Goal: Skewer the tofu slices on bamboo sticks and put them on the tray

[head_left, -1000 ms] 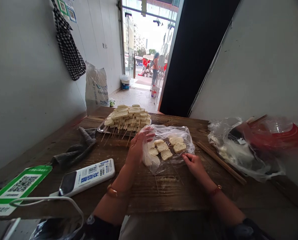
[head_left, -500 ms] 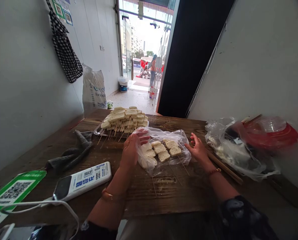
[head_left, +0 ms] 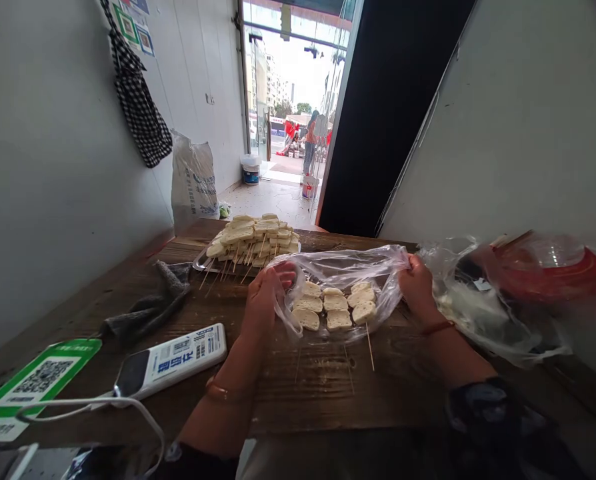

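A clear plastic bag [head_left: 343, 259] is stretched wide between my hands over the wooden table. Its right edge is pinched by my right hand [head_left: 419, 283]. At the left side, my left hand [head_left: 269, 293] has its fingers curled on the film, partly covered by it. Inside or under the bag lie three skewers of pale, spongy slices [head_left: 336, 310], side by side with their thin sticks toward me. Beyond my left hand, a metal tray [head_left: 199, 261] bears a high heap of similar skewered slices [head_left: 248, 233].
To the left are a dark grey cloth [head_left: 151, 303], a white phone-like device [head_left: 178, 360] with a cable, and a green QR-code card [head_left: 43, 380]. Crumpled plastic bags [head_left: 478, 313] and a red container [head_left: 553, 273] stand at the right. A person is outside the doorway.
My right hand has moved right and taken hold of the bag's edge, pulling it wider. The skewers inside now lie straighter, in separate rows. My left hand stays at the bag's left side.
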A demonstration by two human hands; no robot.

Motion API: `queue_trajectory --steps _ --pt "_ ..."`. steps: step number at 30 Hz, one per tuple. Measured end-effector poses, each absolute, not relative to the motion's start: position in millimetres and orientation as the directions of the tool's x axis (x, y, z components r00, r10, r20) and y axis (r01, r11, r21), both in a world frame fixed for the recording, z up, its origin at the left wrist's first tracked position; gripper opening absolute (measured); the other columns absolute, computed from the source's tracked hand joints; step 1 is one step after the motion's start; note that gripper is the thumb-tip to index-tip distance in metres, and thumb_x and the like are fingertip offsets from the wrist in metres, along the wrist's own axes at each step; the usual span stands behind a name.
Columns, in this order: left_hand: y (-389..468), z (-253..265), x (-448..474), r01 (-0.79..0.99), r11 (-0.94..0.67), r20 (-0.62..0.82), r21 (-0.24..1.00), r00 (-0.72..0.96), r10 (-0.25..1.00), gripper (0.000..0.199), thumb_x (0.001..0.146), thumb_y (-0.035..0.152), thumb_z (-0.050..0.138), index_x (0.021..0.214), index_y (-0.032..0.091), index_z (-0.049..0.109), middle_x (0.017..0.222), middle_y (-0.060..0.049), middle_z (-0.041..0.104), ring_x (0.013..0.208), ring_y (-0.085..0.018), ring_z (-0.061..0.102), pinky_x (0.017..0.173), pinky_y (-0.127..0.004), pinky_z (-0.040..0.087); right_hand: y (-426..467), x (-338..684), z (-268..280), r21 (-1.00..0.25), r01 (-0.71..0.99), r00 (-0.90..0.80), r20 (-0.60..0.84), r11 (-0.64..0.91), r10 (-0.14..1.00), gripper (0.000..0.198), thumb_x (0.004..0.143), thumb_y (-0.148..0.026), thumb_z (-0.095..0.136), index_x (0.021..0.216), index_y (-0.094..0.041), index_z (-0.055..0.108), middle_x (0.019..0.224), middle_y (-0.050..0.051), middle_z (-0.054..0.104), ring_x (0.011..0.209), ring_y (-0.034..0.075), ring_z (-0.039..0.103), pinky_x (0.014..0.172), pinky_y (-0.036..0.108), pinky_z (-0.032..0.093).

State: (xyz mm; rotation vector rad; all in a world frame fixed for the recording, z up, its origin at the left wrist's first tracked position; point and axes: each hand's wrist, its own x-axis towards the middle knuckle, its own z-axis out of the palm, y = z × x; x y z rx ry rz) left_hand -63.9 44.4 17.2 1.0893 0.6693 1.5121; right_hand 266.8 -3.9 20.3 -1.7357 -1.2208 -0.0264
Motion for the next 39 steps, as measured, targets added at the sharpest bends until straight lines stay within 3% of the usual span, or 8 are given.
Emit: queue_trajectory --steps 5,10,17,20,27,31,34,39 --pt "46 13 -63 -0.415 -0.273 0.315 0.868 0.034 0.949 0.041 0.086 0.05 0.056 0.104 0.016 0.071 0.1 -0.01 0.073 0.088 -0.019 0.066 0.079 -0.03 0.049 -29 271 33 -0.577 0.816 0.356 0.439 -0.044 0.825 0.055 0.072 -0.037 0.064 0.122 -0.016 0.06 0.113 0.013 0.066 0.099 0.029 0.061 0.087 0.04 0.047" --pt "44 11 -62 -0.434 -0.275 0.336 0.858 0.069 0.939 0.038 0.086 0.048 0.056 0.099 0.016 0.071 0.104 -0.01 0.072 0.088 -0.019 0.066 0.078 -0.03 0.049 -41 239 68 -0.147 0.953 -0.136 0.572 0.264 0.809 0.089 0.077 -0.052 0.067 0.15 -0.021 0.027 0.149 0.014 0.04 0.134 0.03 0.04 0.109 0.045 0.033" --pt "39 4 -56 -0.433 -0.175 0.298 0.884 0.234 0.925 0.048 0.083 0.052 0.059 0.109 0.013 0.07 0.105 -0.013 0.072 0.082 -0.019 0.066 0.074 -0.029 0.048 -14 197 60 0.174 0.979 -0.163 0.375 0.103 0.913 0.058 0.087 -0.03 0.059 0.142 -0.02 0.044 0.116 0.013 0.067 0.103 0.029 0.062 0.084 0.038 0.045" --pt "40 -4 -50 -0.421 -0.14 0.27 0.896 0.268 0.925 0.05 0.079 0.055 0.063 0.104 0.012 0.071 0.101 -0.013 0.073 0.079 -0.019 0.065 0.072 -0.029 0.047 3 206 58 0.13 0.992 -0.058 0.386 0.008 0.921 0.032 0.092 -0.022 0.045 0.117 -0.018 0.065 0.1 0.01 0.071 0.088 0.023 0.066 0.074 0.031 0.044" --pt "43 -22 -37 -0.378 -0.125 0.241 0.917 0.276 0.93 0.049 0.077 0.055 0.063 0.098 0.011 0.073 0.099 -0.012 0.072 0.088 -0.022 0.064 0.08 -0.032 0.049 37 222 92 0.052 0.993 0.069 0.49 -0.109 0.869 0.034 0.092 -0.025 0.04 0.111 -0.019 0.069 0.105 0.01 0.071 0.085 0.023 0.066 0.066 0.03 0.044" --pt "43 -26 -32 -0.366 -0.092 0.192 0.926 0.247 0.95 0.048 0.077 0.054 0.063 0.093 0.01 0.073 0.09 -0.011 0.071 0.083 -0.021 0.062 0.075 -0.031 0.048 46 208 113 -0.001 0.986 -0.158 0.27 0.164 0.95 0.041 0.082 -0.027 0.057 0.121 -0.019 0.065 0.111 0.011 0.069 0.095 0.024 0.066 0.077 0.031 0.05" --pt "42 -26 -32 -0.374 -0.087 0.187 0.923 0.239 0.953 0.047 0.078 0.054 0.061 0.091 0.01 0.071 0.083 -0.009 0.068 0.076 -0.018 0.059 0.07 -0.028 0.046 48 170 136 -0.11 0.904 -0.35 0.365 0.413 0.863 0.056 0.081 -0.034 0.061 0.135 -0.024 0.054 0.136 0.008 0.057 0.118 0.025 0.057 0.094 0.035 0.047" --pt "42 -26 -32 -0.348 -0.112 0.197 0.931 0.22 0.956 0.045 0.082 0.052 0.056 0.085 0.01 0.069 0.072 -0.005 0.062 0.068 -0.014 0.051 0.063 -0.025 0.041 75 76 140 -0.482 0.79 -0.239 0.327 0.379 0.914 0.03 0.088 -0.034 0.053 0.105 -0.019 0.072 0.096 0.005 0.075 0.085 0.018 0.069 0.075 0.027 0.051"
